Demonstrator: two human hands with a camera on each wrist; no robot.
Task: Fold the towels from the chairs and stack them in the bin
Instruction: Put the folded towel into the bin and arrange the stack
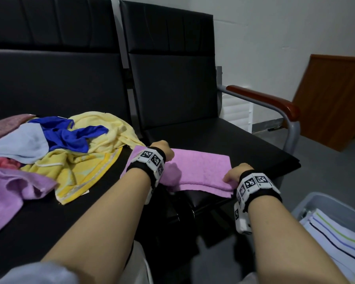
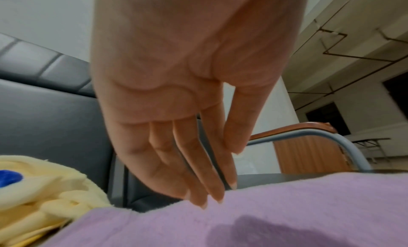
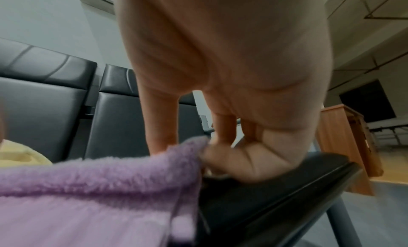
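Observation:
A folded lilac towel [image 1: 201, 171] lies flat on the right black chair's seat [image 1: 244, 146]. My left hand [image 1: 162, 147] is at the towel's far left corner, fingers straight, their tips touching the cloth [image 2: 287, 212]. My right hand [image 1: 237, 173] pinches the towel's near right edge [image 3: 132, 174] between thumb and curled fingers [image 3: 223, 156]. At the lower right stands a grey bin [image 1: 307, 203] holding a folded white towel with coloured stripes [image 1: 336, 242].
On the left chair lies a heap of loose towels: yellow [image 1: 103, 144], blue [image 1: 70, 134], pale blue [image 1: 14, 144] and another lilac one [image 1: 12, 187]. A wood-topped armrest [image 1: 264, 97] bounds the right chair. A wooden panel [image 1: 336, 99] leans against the wall.

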